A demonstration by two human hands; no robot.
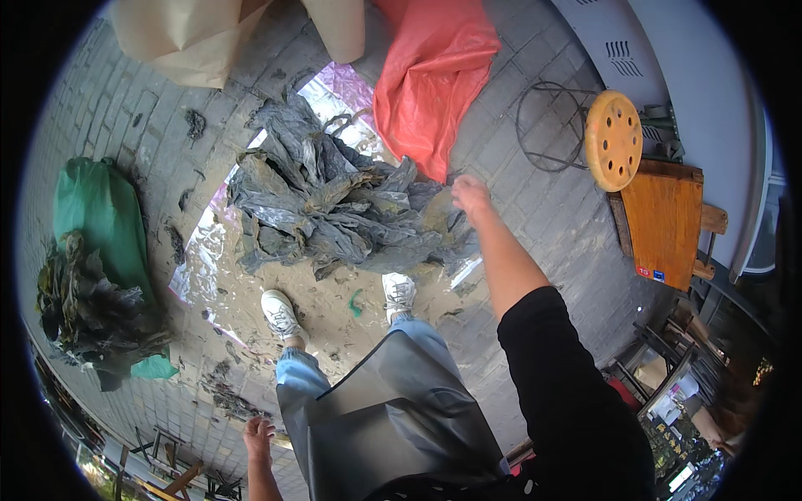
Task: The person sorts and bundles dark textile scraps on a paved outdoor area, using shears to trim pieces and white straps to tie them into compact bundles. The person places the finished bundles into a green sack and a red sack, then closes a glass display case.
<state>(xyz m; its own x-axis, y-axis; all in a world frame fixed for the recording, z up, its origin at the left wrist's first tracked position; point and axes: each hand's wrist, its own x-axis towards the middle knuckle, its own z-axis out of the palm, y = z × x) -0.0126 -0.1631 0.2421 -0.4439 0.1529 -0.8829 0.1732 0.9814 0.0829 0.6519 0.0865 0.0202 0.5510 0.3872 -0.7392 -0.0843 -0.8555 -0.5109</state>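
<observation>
A heap of dark grey-green dried kelp (338, 206) lies on a dirty, shiny plastic sheet (207, 241) spread over the paving. My right hand (471, 195) reaches out to the heap's right edge with its fingers curled against a kelp blade. Whether the fingers grip that blade is hard to see. Low at the left, my left hand (258, 432) hangs beside my dark apron (388, 419), fingers loosely bent and holding nothing. Both white shoes (279, 313) stand at the near side of the heap, on the soiled sheet.
A red woven sack (432, 87) touches the heap's far side, with beige sacks (182, 37) behind. At left, more dark kelp (94, 307) spills by a green sack (100, 194). A yellow round stool (614, 141) and wooden board (664, 219) stand right.
</observation>
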